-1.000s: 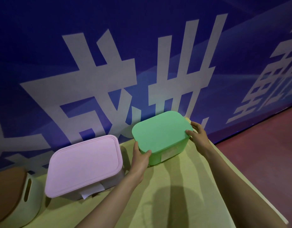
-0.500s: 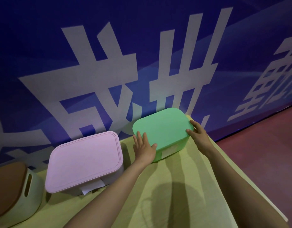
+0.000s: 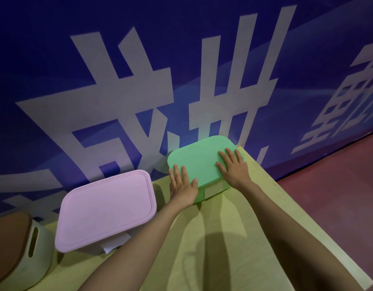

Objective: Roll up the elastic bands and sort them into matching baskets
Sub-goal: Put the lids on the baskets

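Head cam, only view there is. What's changed: a sec ago both hands were clamped on the sides of the green basket [image 3: 216, 191], thumbs hooked over the lid [image 3: 196, 156]. Half a sec ago the left one had gone flat on top while the right was still on the side. Now both lie flat on the lid, so nothing is gripped anymore.

Imo that means the basket is parked and the lid is getting pushed down, or they're just letting go. Can't tell which. No elastic bands in sight anywhere, so the rolling and sorting looks not begun, or the bands are hidden inside.

Hands: left hand [image 3: 182, 185] sits on the lid's near-left corner, fingers straight, palm partly hanging off the edge. Right hand [image 3: 233, 169] is on the lid's right side, fingers spread and straight, pointing away from the person. Both arms stretched fwd.

Other stuff: pink basket [image 3: 105, 206], lid on, just left of the green one. Brown-lidded basket [image 3: 36, 257] further left again. All on the yellow-green table [image 3: 223, 248], w/ the blue banner [image 3: 45, 49] right behind the green basket.
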`<state>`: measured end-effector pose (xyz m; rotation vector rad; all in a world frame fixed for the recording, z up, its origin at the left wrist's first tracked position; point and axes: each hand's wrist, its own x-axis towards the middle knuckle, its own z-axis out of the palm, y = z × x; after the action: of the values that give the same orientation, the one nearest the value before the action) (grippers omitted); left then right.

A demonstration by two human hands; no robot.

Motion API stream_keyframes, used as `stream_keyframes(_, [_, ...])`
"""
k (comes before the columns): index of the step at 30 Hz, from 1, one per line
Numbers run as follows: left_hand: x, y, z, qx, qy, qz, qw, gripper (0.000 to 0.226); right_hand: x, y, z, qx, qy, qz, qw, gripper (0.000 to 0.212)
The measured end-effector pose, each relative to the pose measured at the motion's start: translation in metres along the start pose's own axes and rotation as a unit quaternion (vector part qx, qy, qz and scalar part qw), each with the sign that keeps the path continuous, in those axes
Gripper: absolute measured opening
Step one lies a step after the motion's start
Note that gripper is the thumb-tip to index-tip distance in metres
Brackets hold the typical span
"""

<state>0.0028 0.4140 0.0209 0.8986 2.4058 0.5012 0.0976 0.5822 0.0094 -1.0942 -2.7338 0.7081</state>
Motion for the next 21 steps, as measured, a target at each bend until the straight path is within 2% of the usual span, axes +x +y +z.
stream_keyframes(5, [0.004,0.0,-0.004,-0.009,-0.005,0.005,1.0,0.069,0.003,-0.002,-0.005,-0.025,-0.031,0.001,0.999,0.054])
stream_keyframes(8, [-0.003,0.0,-0.019,-0.076,0.012,0.004,0.997,0.068,0.005,-0.009,-0.014,-0.079,-0.055,0.02,0.995,0.055])
stream_keyframes(11, [-0.017,-0.005,-0.049,-0.191,0.076,0.012,0.979,0.055,0.0,-0.039,-0.027,-0.082,-0.016,0.022,0.996,0.056])
stream_keyframes(13, [-0.034,-0.014,-0.068,-0.214,0.113,0.027,0.97,0.047,-0.011,-0.068,-0.03,-0.024,0.02,-0.026,0.999,0.054])
stream_keyframes(15, [-0.056,-0.028,-0.083,-0.212,0.137,0.02,0.968,0.041,-0.033,-0.103,-0.028,0.058,0.007,-0.084,0.995,0.051])
stream_keyframes(17, [-0.077,-0.05,-0.093,-0.195,0.164,0.014,0.967,0.037,-0.062,-0.137,-0.017,0.117,-0.044,-0.117,0.985,0.05])
stream_keyframes(19, [-0.095,-0.082,-0.1,-0.143,0.187,0.007,0.972,0.036,-0.087,-0.165,0.005,0.131,-0.108,-0.122,0.978,0.054])
stream_keyframes(21, [-0.11,-0.123,-0.102,-0.057,0.21,-0.012,0.976,0.036,-0.102,-0.184,0.031,0.154,-0.138,-0.096,0.974,0.057])
